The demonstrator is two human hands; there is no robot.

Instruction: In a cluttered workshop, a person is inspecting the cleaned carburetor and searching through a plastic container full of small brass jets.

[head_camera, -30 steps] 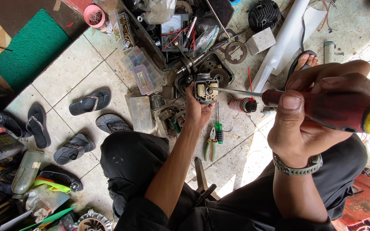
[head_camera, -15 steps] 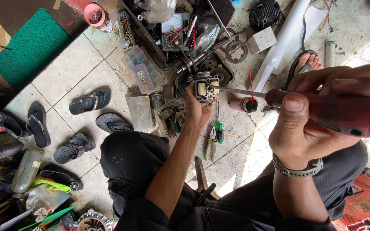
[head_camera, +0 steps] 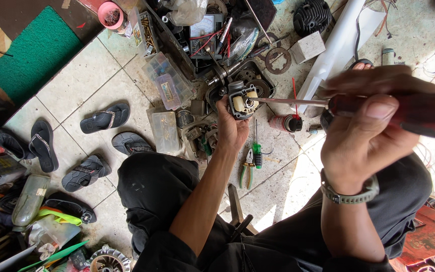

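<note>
clamped in the left hand (head_camera: 230,128), carburetor (head_camera: 242,99) (held steady) meets the screwdriver (head_camera: 328,103) gripped by right hand (head_camera: 368,136); keep the shaft square to the screw.

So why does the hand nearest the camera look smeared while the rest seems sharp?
Head view: the right hand and its red-handled screwdriver are motion-blurred and very close to the lens; the left hand, the small metal part it holds, and the tiled floor stay crisp in soft daylight.
</note>
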